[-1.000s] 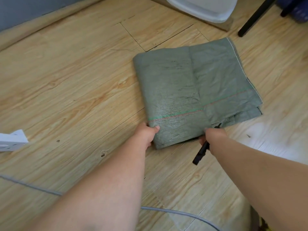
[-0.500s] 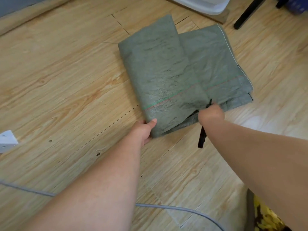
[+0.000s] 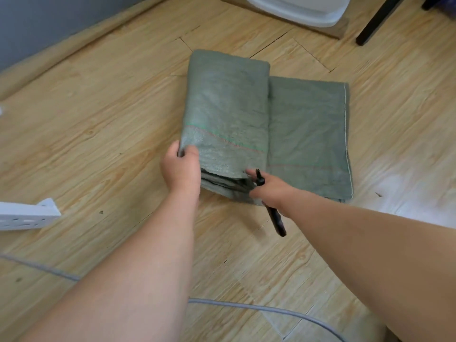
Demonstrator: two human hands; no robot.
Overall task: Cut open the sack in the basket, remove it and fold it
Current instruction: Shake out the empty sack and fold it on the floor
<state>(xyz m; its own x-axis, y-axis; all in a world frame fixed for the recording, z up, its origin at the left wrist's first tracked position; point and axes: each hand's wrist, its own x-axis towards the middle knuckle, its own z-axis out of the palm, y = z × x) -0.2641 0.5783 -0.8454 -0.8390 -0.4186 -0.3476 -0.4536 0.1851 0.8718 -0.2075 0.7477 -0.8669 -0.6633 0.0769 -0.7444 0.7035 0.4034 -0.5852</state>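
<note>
The folded grey-green woven sack (image 3: pixel 261 129) lies on the wooden floor (image 3: pixel 98 124), long axis running away from the person; left hand (image 3: pixel 181 166) pinches its near-left corner, right hand (image 3: pixel 269 191) grips a black cutter (image 3: pixel 275 213) (blade hidden) against the near edge

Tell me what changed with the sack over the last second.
The left hand now pinches the green sack's left edge and has swung that half up toward the right. The right hand still holds the black cutter at the near edge. The sack's right half stays flat.
</note>
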